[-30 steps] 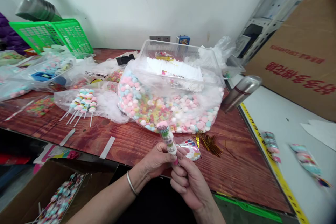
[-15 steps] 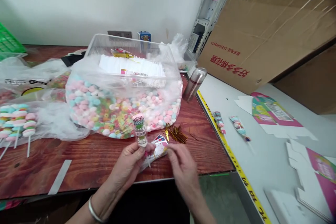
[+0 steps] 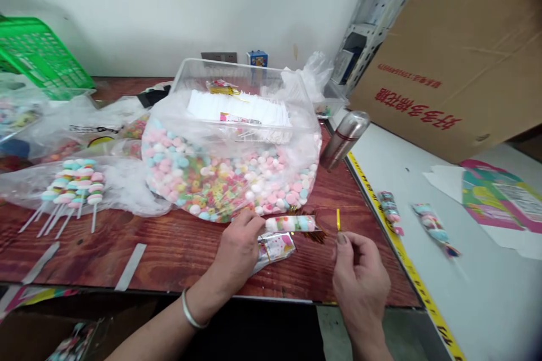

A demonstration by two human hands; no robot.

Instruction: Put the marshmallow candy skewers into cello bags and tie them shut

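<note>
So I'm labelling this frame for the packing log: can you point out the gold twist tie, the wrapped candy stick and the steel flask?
gold twist tie (image 3: 337,219), head view, on its upright strip.
wrapped candy stick (image 3: 292,223), head view, mid-length of the wrapper.
steel flask (image 3: 344,139), head view, middle of its body.

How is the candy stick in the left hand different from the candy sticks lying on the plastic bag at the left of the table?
The candy stick in the left hand is one piece, sealed in a clear wrapper and held off the table, lying sideways. The candy sticks on the bag are several, unwrapped, resting side by side with bare white sticks pointing toward the table edge. Both show stacked pastel sweets in pink, white and blue.
</note>
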